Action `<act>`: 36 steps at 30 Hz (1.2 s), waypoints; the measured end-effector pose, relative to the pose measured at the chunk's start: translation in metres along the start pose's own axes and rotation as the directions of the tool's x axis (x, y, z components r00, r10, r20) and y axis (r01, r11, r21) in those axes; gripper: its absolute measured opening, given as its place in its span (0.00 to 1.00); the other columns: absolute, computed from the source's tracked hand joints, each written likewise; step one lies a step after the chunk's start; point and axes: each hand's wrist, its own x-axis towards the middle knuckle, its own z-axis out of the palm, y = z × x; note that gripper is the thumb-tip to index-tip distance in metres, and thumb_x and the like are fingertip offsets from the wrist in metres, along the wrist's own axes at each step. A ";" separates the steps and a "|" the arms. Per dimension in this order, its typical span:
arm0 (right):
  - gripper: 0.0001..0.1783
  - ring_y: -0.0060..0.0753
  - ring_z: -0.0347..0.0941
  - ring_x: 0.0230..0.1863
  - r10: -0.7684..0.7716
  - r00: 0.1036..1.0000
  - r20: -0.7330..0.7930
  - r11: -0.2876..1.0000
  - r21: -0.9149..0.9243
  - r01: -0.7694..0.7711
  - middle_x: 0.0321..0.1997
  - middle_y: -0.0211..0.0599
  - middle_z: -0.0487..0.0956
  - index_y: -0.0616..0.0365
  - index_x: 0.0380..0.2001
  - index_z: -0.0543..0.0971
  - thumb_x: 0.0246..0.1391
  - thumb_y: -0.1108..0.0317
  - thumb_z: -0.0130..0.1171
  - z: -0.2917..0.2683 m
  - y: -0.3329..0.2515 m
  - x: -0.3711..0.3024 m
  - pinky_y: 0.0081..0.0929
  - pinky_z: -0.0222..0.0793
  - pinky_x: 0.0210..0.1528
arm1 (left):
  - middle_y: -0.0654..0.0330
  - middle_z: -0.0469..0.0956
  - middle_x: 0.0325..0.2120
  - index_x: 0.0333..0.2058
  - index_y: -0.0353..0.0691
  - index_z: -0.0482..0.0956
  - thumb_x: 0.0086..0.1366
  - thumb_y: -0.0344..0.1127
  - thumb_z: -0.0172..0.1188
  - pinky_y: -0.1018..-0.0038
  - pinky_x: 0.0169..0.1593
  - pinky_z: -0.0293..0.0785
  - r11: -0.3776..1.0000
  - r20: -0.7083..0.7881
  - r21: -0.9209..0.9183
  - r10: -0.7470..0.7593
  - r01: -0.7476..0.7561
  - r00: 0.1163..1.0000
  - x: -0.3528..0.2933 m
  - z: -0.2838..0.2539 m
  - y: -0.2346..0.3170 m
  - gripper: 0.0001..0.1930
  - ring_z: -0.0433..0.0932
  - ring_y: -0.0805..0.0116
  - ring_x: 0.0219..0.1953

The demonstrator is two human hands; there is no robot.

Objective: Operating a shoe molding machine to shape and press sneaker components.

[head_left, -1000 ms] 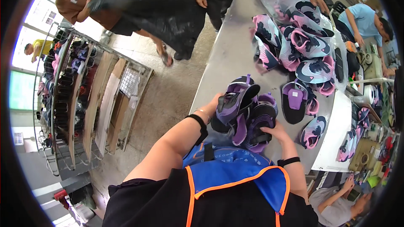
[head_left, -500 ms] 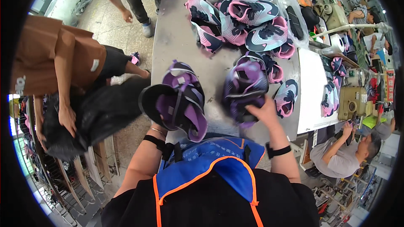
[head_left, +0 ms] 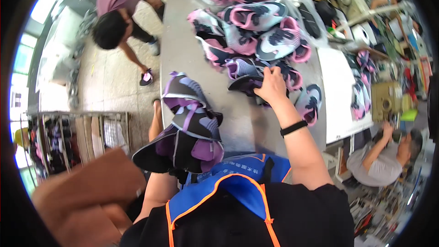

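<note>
Nested black, grey and purple shoe uppers (head_left: pixel 190 123) form a stack at the left, over the near edge of the metal table. My left forearm (head_left: pixel 160 194) reaches up under this stack; the hand itself is hidden behind the uppers. Further forward and to the right, my right hand (head_left: pixel 273 84) grips a dark shoe upper with purple lining (head_left: pixel 247 83), thumb and fingers around its edge. That upper lies against the near side of a heap of pink, light blue and navy shoe uppers (head_left: pixel 251 16). A single pink and blue upper (head_left: pixel 309 105) rests right of my hand.
The metal table (head_left: pixel 178 41) runs away from me, with a white board (head_left: pixel 338 91) on its right. Clear plastic bags (head_left: pixel 297 0) lie at the far end. A wire rack (head_left: pixel 87 132) and a person in brown (head_left: pixel 91 196) are at the left; another bends over the floor (head_left: pixel 121 23).
My right hand has moved forward with the dark upper to the heap. The left stack has shifted left and nearer to me. The person in brown has moved closer; another now bends at the far left.
</note>
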 end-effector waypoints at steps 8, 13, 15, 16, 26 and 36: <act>0.36 0.59 0.77 0.43 0.082 0.996 0.047 0.995 0.059 -0.084 0.42 0.54 0.78 0.58 0.47 0.72 0.33 0.54 0.72 0.000 0.013 0.002 0.49 0.74 0.46 | 0.57 0.76 0.52 0.59 0.35 0.69 0.61 0.29 0.61 0.69 0.57 0.72 0.966 0.273 0.249 -0.138 0.069 0.952 -0.040 -0.042 -0.015 0.26 0.76 0.68 0.51; 0.33 0.55 0.78 0.44 0.383 0.923 0.038 0.787 0.511 -0.347 0.41 0.52 0.81 0.59 0.46 0.75 0.36 0.55 0.72 0.034 -0.013 -0.083 0.44 0.74 0.47 | 0.58 0.77 0.51 0.58 0.35 0.71 0.60 0.28 0.63 0.70 0.56 0.72 0.919 0.424 0.394 -0.172 -0.009 0.889 0.025 -0.007 0.005 0.26 0.76 0.69 0.51; 0.34 0.52 0.78 0.47 0.463 0.874 0.146 0.536 0.739 -0.407 0.44 0.51 0.81 0.59 0.47 0.77 0.37 0.53 0.73 0.067 -0.016 -0.134 0.39 0.73 0.49 | 0.58 0.77 0.51 0.58 0.35 0.71 0.59 0.27 0.63 0.70 0.56 0.72 0.898 0.468 0.437 -0.174 -0.056 0.866 0.090 0.055 0.030 0.26 0.76 0.69 0.50; 0.35 0.48 0.79 0.49 0.508 0.845 0.167 0.416 0.812 -0.410 0.46 0.50 0.82 0.59 0.48 0.78 0.37 0.51 0.74 0.077 -0.014 -0.162 0.37 0.73 0.50 | 0.58 0.77 0.51 0.58 0.35 0.71 0.59 0.27 0.64 0.70 0.56 0.72 0.883 0.494 0.463 -0.186 -0.076 0.849 0.080 0.049 0.023 0.26 0.76 0.69 0.50; 0.32 0.35 0.79 0.47 0.895 0.402 0.192 -0.078 0.956 -0.283 0.46 0.42 0.83 0.57 0.51 0.78 0.42 0.57 0.74 0.042 0.008 -0.329 0.33 0.72 0.50 | 0.57 0.79 0.48 0.56 0.36 0.72 0.57 0.23 0.64 0.73 0.52 0.73 0.740 0.432 0.667 -0.476 0.084 0.766 0.119 0.191 -0.031 0.26 0.77 0.69 0.47; 0.35 0.35 0.78 0.48 0.985 0.172 -0.015 0.018 1.000 -0.019 0.47 0.44 0.82 0.63 0.50 0.75 0.39 0.56 0.76 0.061 0.071 -0.465 0.32 0.72 0.51 | 0.56 0.78 0.48 0.58 0.36 0.70 0.58 0.22 0.62 0.73 0.52 0.73 0.529 0.496 0.846 -0.731 -0.071 0.469 0.066 0.368 -0.131 0.27 0.77 0.69 0.47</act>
